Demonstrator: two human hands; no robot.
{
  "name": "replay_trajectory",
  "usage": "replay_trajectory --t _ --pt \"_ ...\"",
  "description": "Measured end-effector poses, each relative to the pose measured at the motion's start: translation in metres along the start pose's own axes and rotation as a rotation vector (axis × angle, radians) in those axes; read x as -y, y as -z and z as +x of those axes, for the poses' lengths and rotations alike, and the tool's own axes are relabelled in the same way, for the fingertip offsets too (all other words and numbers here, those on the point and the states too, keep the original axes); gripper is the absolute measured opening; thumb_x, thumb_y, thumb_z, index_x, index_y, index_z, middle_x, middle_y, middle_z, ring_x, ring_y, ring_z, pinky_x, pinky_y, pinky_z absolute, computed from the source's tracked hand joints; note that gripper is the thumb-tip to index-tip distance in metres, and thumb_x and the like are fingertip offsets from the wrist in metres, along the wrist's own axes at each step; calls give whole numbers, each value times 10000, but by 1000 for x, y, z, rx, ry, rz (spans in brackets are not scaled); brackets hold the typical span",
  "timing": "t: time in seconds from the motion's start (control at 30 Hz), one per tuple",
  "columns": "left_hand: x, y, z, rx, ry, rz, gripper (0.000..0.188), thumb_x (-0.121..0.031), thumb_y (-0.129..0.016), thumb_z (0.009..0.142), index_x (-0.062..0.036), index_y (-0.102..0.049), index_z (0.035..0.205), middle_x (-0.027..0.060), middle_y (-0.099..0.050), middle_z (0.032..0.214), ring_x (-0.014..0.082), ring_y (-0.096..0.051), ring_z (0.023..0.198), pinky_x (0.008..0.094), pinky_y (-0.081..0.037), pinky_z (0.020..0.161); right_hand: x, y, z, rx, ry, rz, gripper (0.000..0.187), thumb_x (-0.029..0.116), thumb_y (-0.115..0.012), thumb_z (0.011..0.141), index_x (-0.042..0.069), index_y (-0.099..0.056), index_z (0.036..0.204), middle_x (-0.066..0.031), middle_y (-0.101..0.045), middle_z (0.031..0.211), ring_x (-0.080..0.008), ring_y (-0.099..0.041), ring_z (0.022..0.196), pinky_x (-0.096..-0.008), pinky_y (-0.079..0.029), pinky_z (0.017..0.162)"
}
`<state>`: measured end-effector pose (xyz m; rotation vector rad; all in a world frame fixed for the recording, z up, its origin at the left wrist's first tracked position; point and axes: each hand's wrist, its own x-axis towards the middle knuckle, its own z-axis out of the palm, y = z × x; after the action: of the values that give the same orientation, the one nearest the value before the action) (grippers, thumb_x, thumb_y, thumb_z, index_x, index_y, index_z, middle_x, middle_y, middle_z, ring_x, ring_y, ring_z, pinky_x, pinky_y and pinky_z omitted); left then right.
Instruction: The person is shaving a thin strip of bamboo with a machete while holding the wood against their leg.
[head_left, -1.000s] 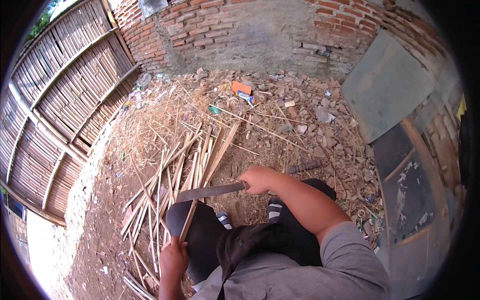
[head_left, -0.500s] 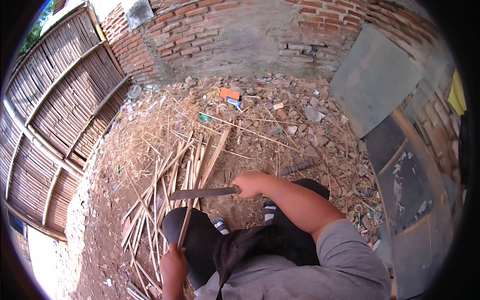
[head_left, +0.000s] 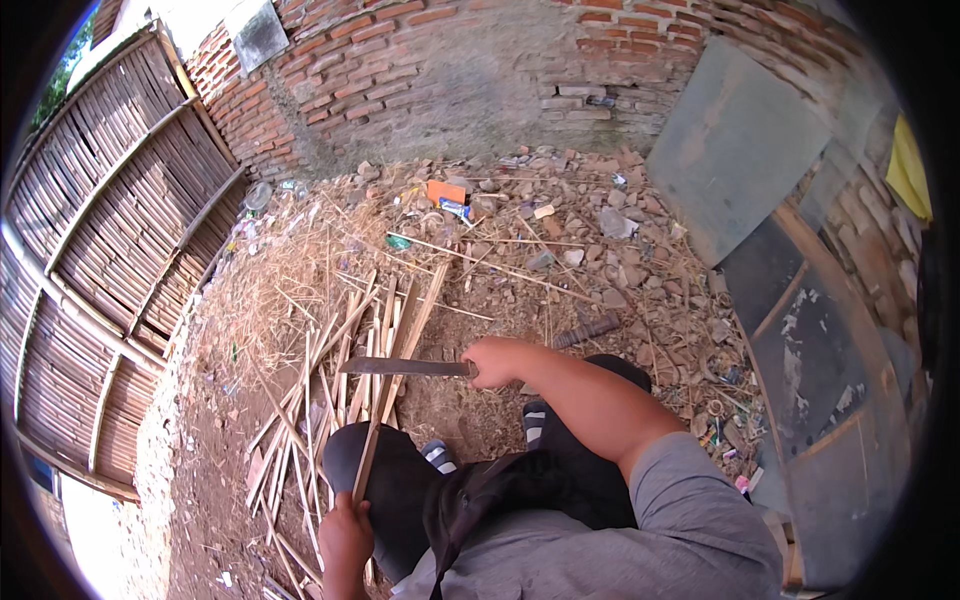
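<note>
In my right hand (head_left: 493, 362) is a machete (head_left: 405, 367), its handle hidden in my fist and its long dark blade pointing left. The blade lies across a bamboo strip (head_left: 370, 452), and they appear to touch. My left hand (head_left: 346, 533) is closed round the lower end of that strip beside my left knee. From there the strip slants up and away from me, over my knee. Many split bamboo strips (head_left: 300, 435) lie in a loose pile on the ground ahead and to the left.
A brick wall (head_left: 450, 80) closes off the far side, with rubble and litter at its foot. Grey boards (head_left: 740, 150) lean along the right. A bamboo fence (head_left: 110, 200) runs down the left. A dark ridged piece (head_left: 588, 330) lies beyond my right knee.
The machete blade has risen slightly and turned more level over the strip. My left hand has shifted slightly down in the view, still gripping the strip.
</note>
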<state>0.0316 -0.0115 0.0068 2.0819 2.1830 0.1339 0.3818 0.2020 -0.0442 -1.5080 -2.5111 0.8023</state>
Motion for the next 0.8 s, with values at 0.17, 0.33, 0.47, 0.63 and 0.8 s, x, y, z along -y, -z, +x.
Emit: replay_trajectory --t 0.17,0.33,0.47,0.63,0.8 --pt "7 -5 -2 -27 -13 3 239 -262 -592 975 -57 -555 1092 254 -678 767 474 -668 741 573 -506 654 16 -11 5 126 123 -20 370 338 -784 773 118 -723 1064 -148 -728 933 -351 -693 923 -474 -532 794" --pt "6 -7 -1 -12 6 1 249 -275 -585 980 -55 -554 1092 257 -676 766 477 -668 741 573 -508 657 -1 0 5 109 19 40 407 381 -784 778 118 -719 1081 -145 -728 934 -345 -693 912 -479 -528 792" --pt "5 -6 1 -30 -22 -12 248 -272 -582 982 -50 -544 1085 260 -667 745 480 -662 719 577 -503 642 -19 -3 9 56 -49 49 434 392 -778 787 106 -712 1107 -162 -724 949 -352 -691 926 -481 -529 795" --pt "7 -10 0 -51 -36 -28 235 -259 -586 981 -52 -522 1071 262 -651 708 481 -653 684 580 -493 609 -8 -10 6 -11 6 46 477 400 -782 784 92 -704 1139 -180 -721 972 -370 -687 940 -474 -534 823" --pt "5 -9 1 -34 -20 -23 223 -253 -582 985 -57 -504 1057 264 -646 701 483 -650 679 580 -490 600 0 -16 9 62 77 24 460 404 -784 780 90 -714 1109 -187 -719 962 -378 -686 929 -472 -535 822"
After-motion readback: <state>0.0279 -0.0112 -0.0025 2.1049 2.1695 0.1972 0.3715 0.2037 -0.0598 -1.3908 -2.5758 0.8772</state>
